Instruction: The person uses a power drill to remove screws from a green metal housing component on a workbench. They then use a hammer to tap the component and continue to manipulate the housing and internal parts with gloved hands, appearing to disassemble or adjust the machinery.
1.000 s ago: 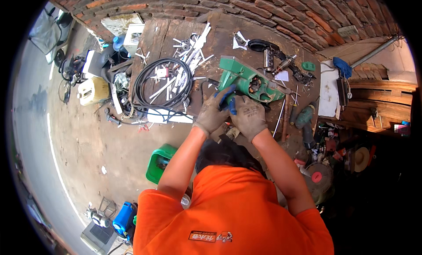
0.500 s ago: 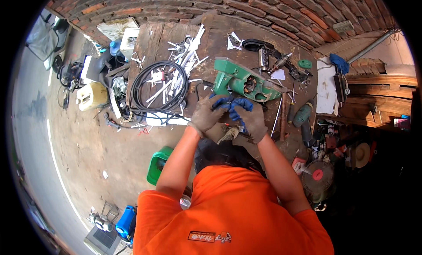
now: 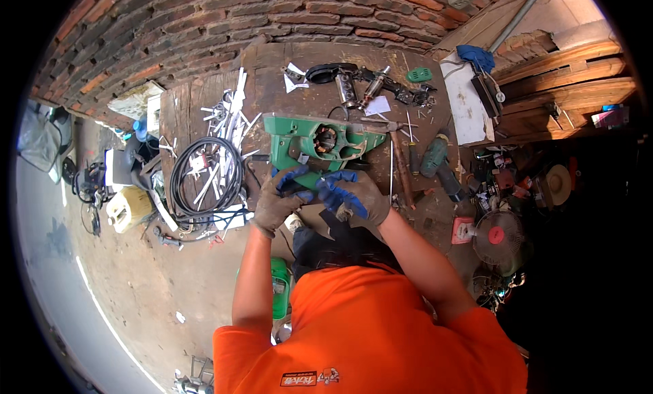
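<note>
A green power tool housing [image 3: 277, 146] lies on the wooden bench in front of me, its round opening showing copper windings [image 3: 326, 140]. At its near side is a green handle piece [image 3: 309, 181]; whether it is separate from the housing I cannot tell. My left hand [image 3: 277, 205], in a grey and blue work glove, is closed on the left end of this piece. The matching glove on my right hand [image 3: 357, 195] has its fingers bent around the right end. The fingertips are partly hidden, and any small part between them cannot be made out.
Left on the bench lie a coiled black cable [image 3: 178, 183] and white strips [image 3: 221, 149]. Behind the housing sits a metal armature [image 3: 374, 88]. To the right are a screwdriver [image 3: 413, 156], a wooden-handled hammer [image 3: 403, 173] and a green cordless drill [image 3: 435, 152]. A fan [image 3: 498, 237] stands lower right.
My hands have moved apart from close together, and the green handle piece now shows between them. My head view has shifted, so the bench contents sit further left in the picture.
</note>
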